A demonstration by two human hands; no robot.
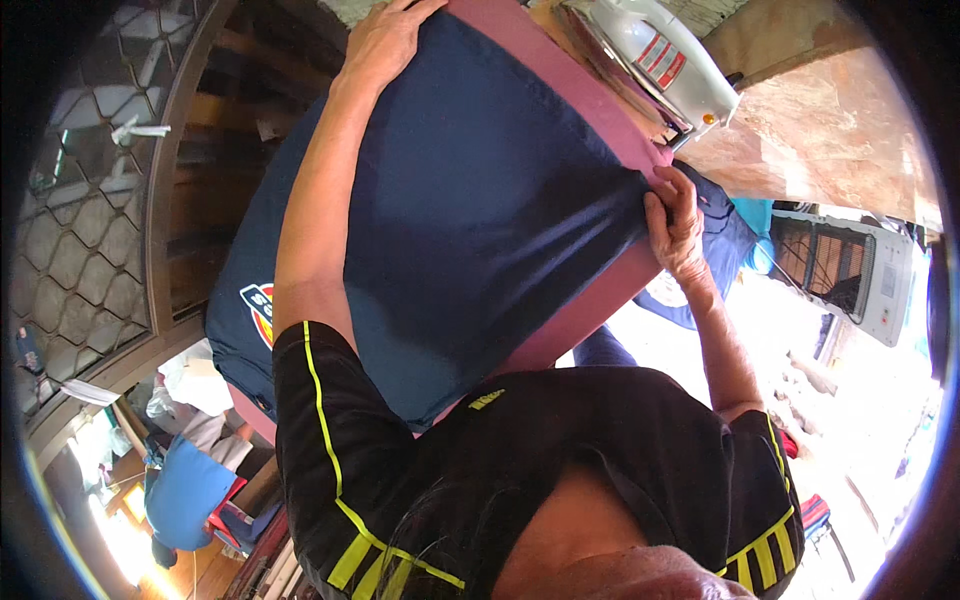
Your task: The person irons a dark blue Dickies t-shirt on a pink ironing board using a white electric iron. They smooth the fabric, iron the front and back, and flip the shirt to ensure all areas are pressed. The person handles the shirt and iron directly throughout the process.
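A dark navy garment (470,190) with a coloured badge near its left edge lies spread over a pink-covered ironing board (590,300). At the far edge of the cloth, my left hand (385,45) rests with its fingers stretched to the right, partly cut off by the picture's top. My right hand (680,225) pinches the garment's right corner between thumb and fingers, and creases run from there across the cloth. Beyond that hand, a white steam iron (665,65) sits at the board's far right.
A metal lattice gate (85,240) stands on the left, beside dark wooden slats. A wooden panel (820,120) is at the upper right. Farther right is a white appliance (885,285) with a dark opening. Blue cloth items (190,490) lie at the lower left.
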